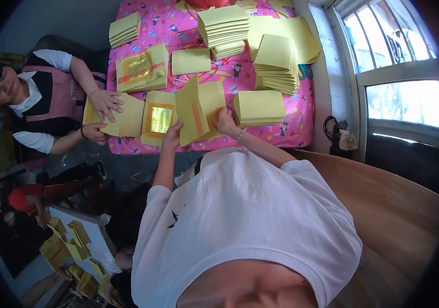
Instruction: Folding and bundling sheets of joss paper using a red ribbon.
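Yellow folder (193, 115): matte, card-like, two panels partly open and standing up, orange strip down the left panel; it's at the table's near edge, between both hands. Left hand (174, 135) at the folder's lower left, fingers pinching that panel's edge. Right hand (226, 123) at its right panel, fingers bunched and touching, can't tell if pinching. Table (170, 25) under the folder, pink cartoon-print cover. Bright barred window (404, 102) well right of the folder. White table (96, 231) with yellow bundles, well off to its lower left. Co-worker (50, 87) left of it, hands on an open yellow sheet (132, 115). Tall stack (224, 25) beyond it, low stack (259, 107) just right, gold-windowed piece (160, 118) just left.
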The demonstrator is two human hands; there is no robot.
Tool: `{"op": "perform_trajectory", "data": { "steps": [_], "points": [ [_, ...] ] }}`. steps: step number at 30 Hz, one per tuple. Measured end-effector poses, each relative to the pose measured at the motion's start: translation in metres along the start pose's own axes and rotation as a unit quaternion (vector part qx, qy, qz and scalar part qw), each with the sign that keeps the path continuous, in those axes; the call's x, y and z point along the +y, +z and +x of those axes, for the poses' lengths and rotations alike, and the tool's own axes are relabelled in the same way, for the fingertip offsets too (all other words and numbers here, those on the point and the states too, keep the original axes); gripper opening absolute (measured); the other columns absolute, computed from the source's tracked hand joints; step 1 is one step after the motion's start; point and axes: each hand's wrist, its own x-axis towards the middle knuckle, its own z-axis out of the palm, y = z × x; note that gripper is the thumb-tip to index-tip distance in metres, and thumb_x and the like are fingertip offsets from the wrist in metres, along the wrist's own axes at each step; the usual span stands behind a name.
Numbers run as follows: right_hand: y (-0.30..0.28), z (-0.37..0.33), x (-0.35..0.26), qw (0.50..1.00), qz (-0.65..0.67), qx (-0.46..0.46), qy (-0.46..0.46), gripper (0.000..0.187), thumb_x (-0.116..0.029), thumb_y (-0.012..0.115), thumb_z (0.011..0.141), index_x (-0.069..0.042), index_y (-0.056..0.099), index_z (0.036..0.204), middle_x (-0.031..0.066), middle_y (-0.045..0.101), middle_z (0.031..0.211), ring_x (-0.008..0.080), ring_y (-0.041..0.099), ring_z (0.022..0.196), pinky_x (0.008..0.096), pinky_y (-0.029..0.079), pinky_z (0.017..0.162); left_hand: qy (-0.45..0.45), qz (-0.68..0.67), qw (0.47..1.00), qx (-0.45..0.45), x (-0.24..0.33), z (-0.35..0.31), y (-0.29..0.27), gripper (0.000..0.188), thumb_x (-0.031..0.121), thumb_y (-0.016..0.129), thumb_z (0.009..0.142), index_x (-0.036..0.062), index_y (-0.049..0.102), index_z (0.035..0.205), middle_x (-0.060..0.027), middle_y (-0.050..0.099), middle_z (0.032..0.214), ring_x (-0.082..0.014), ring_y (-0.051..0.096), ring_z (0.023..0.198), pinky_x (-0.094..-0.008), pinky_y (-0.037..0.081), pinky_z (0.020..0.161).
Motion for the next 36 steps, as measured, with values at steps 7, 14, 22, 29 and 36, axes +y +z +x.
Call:
{"op": "perform_trajectory", "data": {
  "steps": [7, 14, 22, 29, 36],
  "points": [
    [0.014, 0.011, -0.029, 0.981, -0.021, 0.075, 0.180, 0.074, -0.028, 0.072, 0.070, 0.001, 0.026, 0.120, 0.0269, 0.038, 0.120, 0.0426, 0.038, 0.115, 0.0457, 0.035, 0.098, -0.017, 0.016, 1.000, 0.000, 0.003, 0.000, -0.004, 0.041, 0.020, 0.057, 0.087, 0.0045, 0.048, 0.124, -0.0096, 0.056, 0.117, -0.0235, 0.053, 0.109, -0.0374, 0.042, 0.095],
    [-0.014, -0.001, -0.033, 0.992, -0.030, 0.122, -0.009, 0.046, -0.022, 0.063, 0.078, -0.002, 0.036, 0.110, 0.0246, 0.047, 0.107, 0.0438, 0.051, 0.097, 0.0514, 0.044, 0.081, -0.016, 0.013, 1.000, -0.022, -0.004, 0.003, -0.009, 0.041, 0.020, 0.055, 0.088, 0.0063, 0.045, 0.126, -0.0099, 0.055, 0.120, -0.0243, 0.052, 0.111, -0.0393, 0.042, 0.096],
    [-0.108, -0.024, -0.093, 0.962, -0.091, 0.123, -0.227, 0.030, -0.010, 0.056, 0.081, -0.005, 0.039, 0.104, 0.0218, 0.057, 0.089, 0.0392, 0.060, 0.077, 0.0484, 0.048, 0.064, 0.058, -0.093, 0.992, -0.060, -0.026, -0.007, 0.023, 0.056, 0.010, 0.055, 0.087, 0.0161, 0.033, 0.138, -0.0071, 0.054, 0.121, -0.0238, 0.052, 0.110, -0.0407, 0.042, 0.095],
    [-0.329, 0.000, -0.137, 0.859, 0.077, 0.327, -0.386, 0.024, -0.016, 0.059, 0.085, -0.005, 0.047, 0.103, 0.0074, 0.055, 0.073, 0.0128, 0.055, 0.063, 0.0280, 0.045, 0.056, -0.009, -0.268, 0.941, -0.206, -0.031, 0.006, 0.032, 0.062, 0.000, 0.051, 0.087, 0.0258, 0.030, 0.140, -0.0059, 0.057, 0.109, -0.0181, 0.057, 0.093, -0.0317, 0.050, 0.080],
    [-0.467, 0.123, -0.056, 0.828, 0.079, 0.487, -0.268, 0.019, -0.015, 0.056, 0.089, -0.008, 0.049, 0.105, 0.0031, 0.059, 0.077, 0.0083, 0.054, 0.072, 0.0239, 0.043, 0.063, -0.009, -0.222, 0.963, -0.151, -0.025, 0.005, 0.069, 0.063, 0.001, 0.051, 0.088, 0.0270, 0.028, 0.140, -0.0068, 0.059, 0.100, -0.0187, 0.059, 0.088, -0.0317, 0.052, 0.077]
  ]
}}
